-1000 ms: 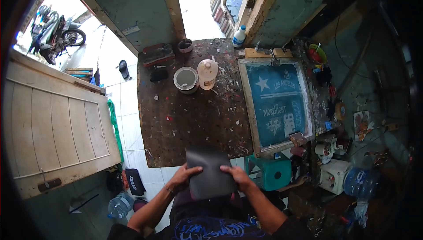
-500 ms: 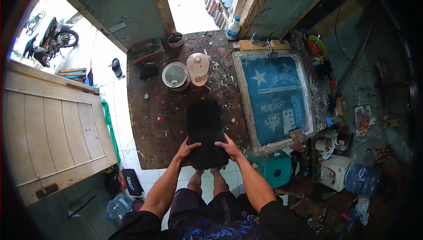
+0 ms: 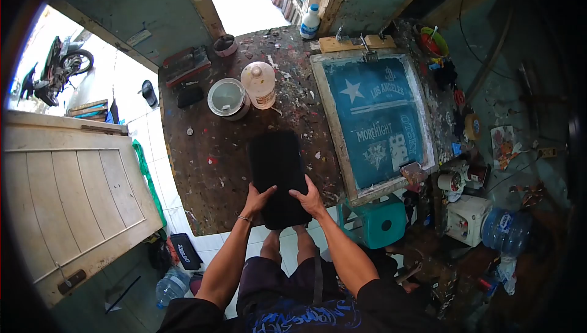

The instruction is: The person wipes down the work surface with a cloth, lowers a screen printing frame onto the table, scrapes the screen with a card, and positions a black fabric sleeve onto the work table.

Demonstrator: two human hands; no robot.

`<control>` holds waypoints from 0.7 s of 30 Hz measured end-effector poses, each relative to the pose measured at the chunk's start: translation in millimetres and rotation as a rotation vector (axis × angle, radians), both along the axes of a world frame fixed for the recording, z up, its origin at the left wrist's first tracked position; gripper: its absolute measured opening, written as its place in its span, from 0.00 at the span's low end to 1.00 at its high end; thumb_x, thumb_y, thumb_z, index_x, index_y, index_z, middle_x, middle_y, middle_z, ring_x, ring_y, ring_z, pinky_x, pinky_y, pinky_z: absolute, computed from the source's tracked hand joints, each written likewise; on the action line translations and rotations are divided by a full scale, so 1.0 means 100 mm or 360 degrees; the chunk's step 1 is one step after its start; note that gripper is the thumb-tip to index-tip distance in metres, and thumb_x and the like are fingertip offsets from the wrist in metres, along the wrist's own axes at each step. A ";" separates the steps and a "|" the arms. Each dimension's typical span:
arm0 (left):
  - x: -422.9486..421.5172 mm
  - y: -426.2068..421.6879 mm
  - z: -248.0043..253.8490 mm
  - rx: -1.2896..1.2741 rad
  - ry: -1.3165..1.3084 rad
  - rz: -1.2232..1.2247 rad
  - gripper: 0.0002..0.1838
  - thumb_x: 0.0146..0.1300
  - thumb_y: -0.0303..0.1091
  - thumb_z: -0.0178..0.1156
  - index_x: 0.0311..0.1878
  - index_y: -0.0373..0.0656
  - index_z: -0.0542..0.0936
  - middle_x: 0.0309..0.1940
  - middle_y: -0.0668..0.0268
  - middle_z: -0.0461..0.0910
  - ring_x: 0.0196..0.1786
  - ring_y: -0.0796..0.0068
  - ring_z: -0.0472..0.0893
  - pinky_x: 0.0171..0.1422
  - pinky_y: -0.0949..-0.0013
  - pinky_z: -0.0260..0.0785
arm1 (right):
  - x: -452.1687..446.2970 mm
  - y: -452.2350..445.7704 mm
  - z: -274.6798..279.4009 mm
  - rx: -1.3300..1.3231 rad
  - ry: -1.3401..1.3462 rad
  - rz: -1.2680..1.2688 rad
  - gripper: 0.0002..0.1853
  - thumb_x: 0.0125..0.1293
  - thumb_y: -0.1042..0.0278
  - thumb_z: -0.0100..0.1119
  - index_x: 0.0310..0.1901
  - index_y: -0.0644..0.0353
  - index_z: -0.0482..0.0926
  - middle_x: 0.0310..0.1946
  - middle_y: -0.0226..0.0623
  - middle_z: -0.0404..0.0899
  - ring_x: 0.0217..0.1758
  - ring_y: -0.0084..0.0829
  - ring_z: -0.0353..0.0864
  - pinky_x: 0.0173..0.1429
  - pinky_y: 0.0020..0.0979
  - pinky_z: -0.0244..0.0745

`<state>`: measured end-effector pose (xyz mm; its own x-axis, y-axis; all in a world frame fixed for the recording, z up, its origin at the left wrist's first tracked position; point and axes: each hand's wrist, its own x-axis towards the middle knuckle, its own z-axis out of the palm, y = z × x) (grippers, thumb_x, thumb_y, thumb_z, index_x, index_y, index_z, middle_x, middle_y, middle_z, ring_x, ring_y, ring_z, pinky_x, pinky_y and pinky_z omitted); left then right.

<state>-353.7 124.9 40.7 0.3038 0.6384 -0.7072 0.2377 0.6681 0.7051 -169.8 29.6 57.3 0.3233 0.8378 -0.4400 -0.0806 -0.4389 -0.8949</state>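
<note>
A flat black panel with rounded corners [image 3: 278, 168] lies lengthwise in front of me, over the near edge of the stained wooden table [image 3: 208, 204]. My left hand [image 3: 259, 198] is closed on its left side, thumb on top. On the right side, my right hand [image 3: 309, 198] grips it the same way, thumb pointing inward. The fingers under the panel are hidden. Beyond its far end stand a round tub with a pale lid [image 3: 228, 98] and a translucent plastic bottle [image 3: 258, 85].
Right of the panel lies a framed blue printing screen [image 3: 382, 122], held by a hinge clamp [image 3: 369, 55]. A white bottle with a blue cap [image 3: 310, 22] stands at the back. Below the table's right side is a green stool [image 3: 380, 223]. A wooden door [image 3: 79, 192] stands at left.
My view has shifted, so the table's things appear farther left and higher. Both hands keep hold of the black panel, and the thumbs sit slightly farther up its sides.
</note>
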 end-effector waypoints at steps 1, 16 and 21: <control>0.01 -0.03 -0.13 0.0295 0.0165 -0.0058 0.45 0.53 0.38 0.76 0.63 0.27 0.58 0.57 0.49 0.74 0.58 0.62 0.76 0.64 0.64 0.69 | 0.03 0.08 -0.01 -0.0007 0.0003 -0.0011 0.39 0.57 0.58 0.71 0.67 0.64 0.65 0.57 0.44 0.76 0.60 0.34 0.75 0.65 0.33 0.68; -0.36 -0.12 0.02 0.0341 0.0337 0.0176 0.35 0.62 0.41 0.68 0.64 0.29 0.66 0.53 0.52 0.78 0.53 0.66 0.79 0.55 0.68 0.72 | -0.01 -0.51 0.11 -0.0067 -0.0688 -0.0354 0.29 0.58 0.61 0.70 0.57 0.67 0.74 0.46 0.46 0.83 0.50 0.36 0.83 0.53 0.35 0.77; -0.62 -0.38 0.08 0.0602 0.0471 -0.0210 0.26 0.63 0.37 0.66 0.59 0.32 0.71 0.48 0.55 0.80 0.48 0.68 0.80 0.54 0.68 0.73 | 0.27 -1.71 0.19 -0.0324 -0.0515 -0.0520 0.19 0.59 0.68 0.67 0.51 0.66 0.78 0.39 0.44 0.84 0.40 0.34 0.87 0.45 0.32 0.80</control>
